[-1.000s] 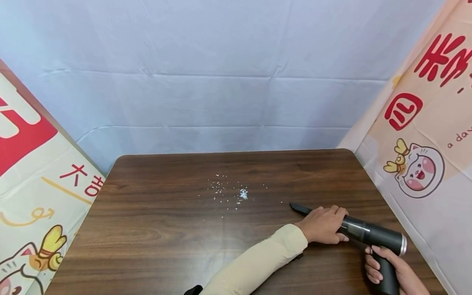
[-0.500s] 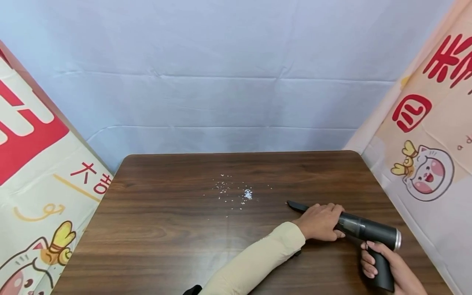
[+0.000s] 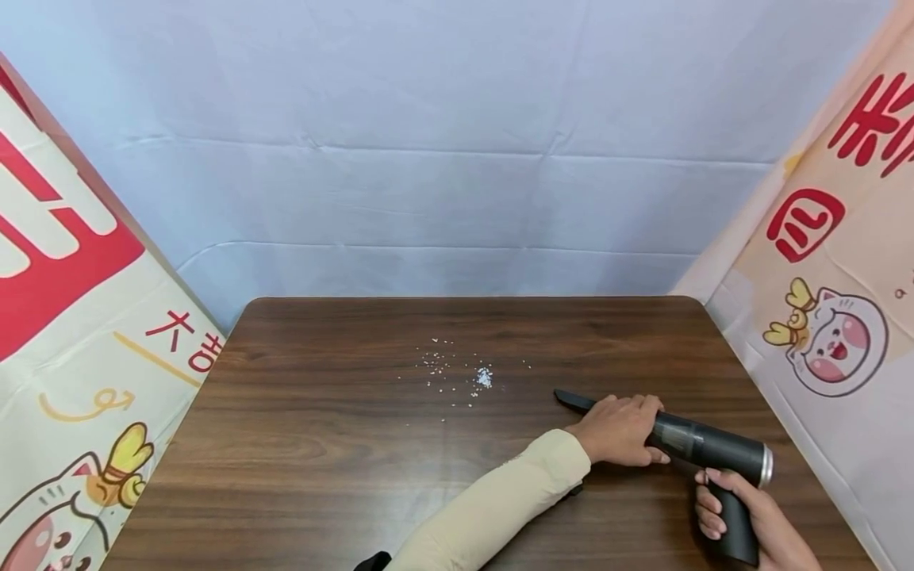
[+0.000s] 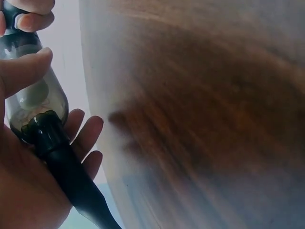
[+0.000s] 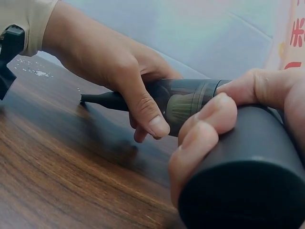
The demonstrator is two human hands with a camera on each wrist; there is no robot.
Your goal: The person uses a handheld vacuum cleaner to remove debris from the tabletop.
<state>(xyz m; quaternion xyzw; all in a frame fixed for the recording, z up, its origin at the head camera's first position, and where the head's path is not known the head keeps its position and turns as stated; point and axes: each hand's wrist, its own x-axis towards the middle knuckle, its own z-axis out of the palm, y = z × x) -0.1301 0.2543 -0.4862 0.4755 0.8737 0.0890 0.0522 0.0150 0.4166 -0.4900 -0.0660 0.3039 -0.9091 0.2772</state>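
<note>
Black hand vac (image 3: 724, 450) is getting double-teamed: right fingers (image 3: 710, 515) gripping its handle (image 3: 739, 530), left fingers (image 3: 647, 406) hugging it up front, white bits (image 3: 484, 377) lying left of both.

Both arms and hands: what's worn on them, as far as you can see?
The left hand is ungloved, below a long, plain cream sleeve reaching the wrist. The right wrist view shows an angular black fitting by that sleeve's end. The right hand is ungloved too, and no sleeve shows on that side.
</note>
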